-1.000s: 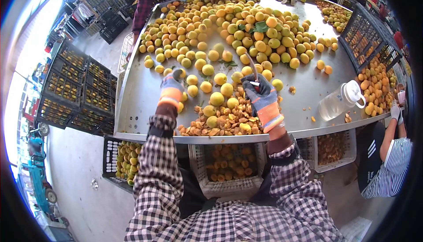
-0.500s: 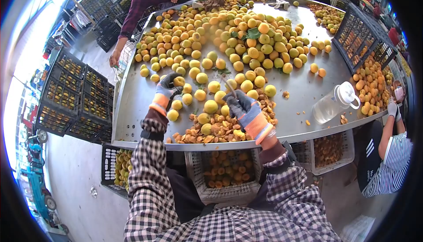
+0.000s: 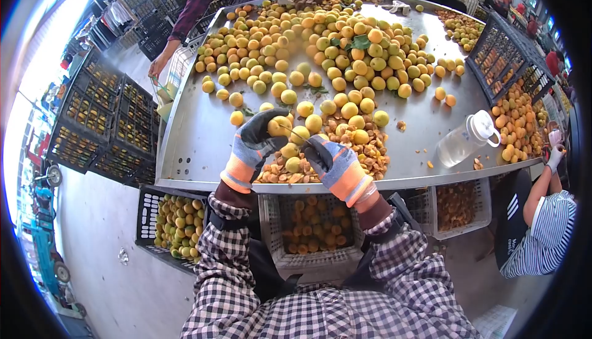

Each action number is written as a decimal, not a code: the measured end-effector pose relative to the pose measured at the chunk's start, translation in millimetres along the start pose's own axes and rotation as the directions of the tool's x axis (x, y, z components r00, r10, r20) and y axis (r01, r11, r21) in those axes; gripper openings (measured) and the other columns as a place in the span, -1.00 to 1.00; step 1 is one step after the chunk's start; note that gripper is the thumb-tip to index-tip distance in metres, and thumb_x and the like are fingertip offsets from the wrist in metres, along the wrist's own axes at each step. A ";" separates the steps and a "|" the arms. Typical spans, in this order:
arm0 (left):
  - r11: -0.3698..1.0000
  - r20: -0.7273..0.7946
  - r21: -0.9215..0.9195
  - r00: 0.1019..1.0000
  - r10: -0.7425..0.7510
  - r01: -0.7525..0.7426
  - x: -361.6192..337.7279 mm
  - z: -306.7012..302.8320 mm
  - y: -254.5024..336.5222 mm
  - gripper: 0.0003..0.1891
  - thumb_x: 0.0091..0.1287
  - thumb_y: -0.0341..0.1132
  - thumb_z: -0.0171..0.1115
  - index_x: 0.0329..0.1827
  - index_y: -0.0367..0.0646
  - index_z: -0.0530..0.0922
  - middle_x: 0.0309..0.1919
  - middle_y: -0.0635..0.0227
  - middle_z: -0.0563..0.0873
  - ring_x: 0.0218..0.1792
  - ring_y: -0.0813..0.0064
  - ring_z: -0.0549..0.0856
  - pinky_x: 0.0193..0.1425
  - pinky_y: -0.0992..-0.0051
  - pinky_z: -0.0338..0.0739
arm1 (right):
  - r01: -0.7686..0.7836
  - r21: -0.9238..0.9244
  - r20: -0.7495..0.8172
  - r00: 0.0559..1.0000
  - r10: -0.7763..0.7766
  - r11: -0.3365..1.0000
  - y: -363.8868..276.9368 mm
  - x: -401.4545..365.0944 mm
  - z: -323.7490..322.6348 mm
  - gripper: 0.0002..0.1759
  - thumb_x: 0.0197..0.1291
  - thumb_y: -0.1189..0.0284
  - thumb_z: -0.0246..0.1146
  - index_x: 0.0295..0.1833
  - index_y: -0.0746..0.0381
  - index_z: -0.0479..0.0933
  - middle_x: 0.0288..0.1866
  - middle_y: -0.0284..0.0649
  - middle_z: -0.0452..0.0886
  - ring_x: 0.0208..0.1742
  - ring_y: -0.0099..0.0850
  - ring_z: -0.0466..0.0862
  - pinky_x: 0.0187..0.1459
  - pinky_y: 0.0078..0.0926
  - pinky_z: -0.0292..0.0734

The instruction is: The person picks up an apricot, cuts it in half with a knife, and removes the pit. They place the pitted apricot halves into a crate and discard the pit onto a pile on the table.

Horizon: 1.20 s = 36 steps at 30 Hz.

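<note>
My gloved left hand (image 3: 248,148) is closed around a yellow apricot (image 3: 279,127) above the near part of the metal table (image 3: 203,135). In my gloved right hand (image 3: 338,165) is a thin, rod-like pitting tool (image 3: 294,131), its tip at the apricot's side. Whether the tip has entered the fruit cannot be told. Under and beside both hands lies a heap of orange-brown apricot pieces (image 3: 370,157), with several whole apricots on it. Beyond stretches a large pile of whole apricots (image 3: 345,49) with a few green leaves.
To the right stand a clear water bottle (image 3: 455,148) with a white lid and a tilted black crate (image 3: 502,55). Below the table edge are a grey crate of fruit (image 3: 308,259) and a black crate (image 3: 148,215). Co-workers sit at the far left and right.
My left hand has moved right and nearer, lifting an apricot off the table. My right hand has shifted down and left, bringing the pitting tool to that apricot.
</note>
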State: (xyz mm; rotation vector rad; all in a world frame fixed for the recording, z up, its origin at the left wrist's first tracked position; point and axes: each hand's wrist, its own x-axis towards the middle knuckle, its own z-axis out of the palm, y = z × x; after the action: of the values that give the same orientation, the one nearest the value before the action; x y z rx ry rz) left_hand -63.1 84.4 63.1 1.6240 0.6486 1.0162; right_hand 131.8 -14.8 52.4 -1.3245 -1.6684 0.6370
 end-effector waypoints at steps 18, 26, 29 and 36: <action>0.987 0.112 -0.142 0.992 -0.055 0.070 -39.8 5.4 3.0 -0.39 0.12 -0.41 0.50 0.26 -0.28 0.48 0.07 0.37 0.65 0.06 0.57 0.60 0.21 0.49 0.52 | 0.106 -0.017 0.016 0.994 -0.105 0.994 -3.8 -26.8 21.2 -0.66 0.28 0.35 0.24 0.10 0.29 0.46 -0.26 0.07 0.64 -0.18 0.07 0.65 -0.23 -0.11 0.55; 0.884 -0.044 -0.463 0.994 -0.103 0.071 -49.1 36.8 -7.6 -0.44 0.23 -0.29 0.43 0.27 -0.29 0.48 0.08 0.32 0.66 0.11 0.49 0.62 0.26 0.46 0.48 | 0.160 -0.156 -0.065 0.983 -0.172 0.975 9.2 -36.3 46.9 -0.59 0.18 0.61 0.23 0.16 0.40 0.41 -0.10 0.03 0.60 -0.13 -0.05 0.66 -0.12 -0.21 0.58; 0.775 0.021 -0.618 0.988 -0.152 0.132 -52.7 49.6 -9.8 -0.44 0.33 -0.14 0.34 0.29 -0.28 0.45 0.12 0.24 0.64 0.12 0.38 0.62 0.28 0.39 0.47 | 0.163 -0.018 -0.135 0.977 -0.164 0.987 12.7 -30.8 53.1 -0.58 0.17 0.56 0.26 0.16 0.36 0.43 -0.16 0.07 0.60 -0.15 0.02 0.65 -0.19 -0.17 0.57; 0.936 0.123 -0.302 0.981 -0.150 0.181 -40.3 22.6 4.1 -0.35 0.11 -0.37 0.51 0.28 -0.29 0.47 0.07 0.35 0.64 0.06 0.53 0.62 0.18 0.52 0.51 | 0.023 0.053 0.028 0.999 -0.024 0.998 -6.2 -35.4 27.4 -0.65 0.16 0.58 0.23 0.09 0.36 0.44 -0.11 0.05 0.58 -0.15 0.02 0.63 -0.16 -0.21 0.57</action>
State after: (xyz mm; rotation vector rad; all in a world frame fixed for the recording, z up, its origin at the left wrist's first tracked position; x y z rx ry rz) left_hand -63.6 39.0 53.6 1.3102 0.5193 0.8610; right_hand 106.2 -46.6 33.1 -1.2621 -1.6766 0.6844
